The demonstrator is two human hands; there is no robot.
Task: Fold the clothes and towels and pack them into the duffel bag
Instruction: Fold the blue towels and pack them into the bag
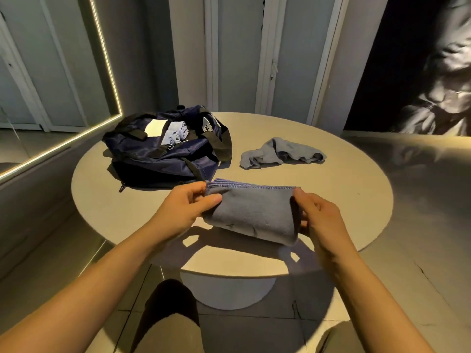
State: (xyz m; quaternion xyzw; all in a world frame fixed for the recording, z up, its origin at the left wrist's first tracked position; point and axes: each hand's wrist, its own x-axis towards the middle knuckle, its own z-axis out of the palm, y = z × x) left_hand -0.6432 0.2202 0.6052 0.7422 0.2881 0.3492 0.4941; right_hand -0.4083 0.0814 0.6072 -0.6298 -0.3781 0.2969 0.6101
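Note:
A folded grey-blue towel [251, 212] hangs a little above the near part of the round table [344, 200], held between both hands. My left hand [183, 207] pinches its left end with thumb on top. My right hand [318, 215] grips its right end, fingers curled round the edge. A navy duffel bag [163, 154] lies open at the table's back left, with a folded light-blue cloth [174, 135] inside. A crumpled grey-blue cloth [280, 154] lies unfolded at the back middle of the table.
A mirror with a lit frame [107, 59] leans on the left wall. Pale cabinet doors [254, 52] stand behind the table. My knees show below the table's front edge.

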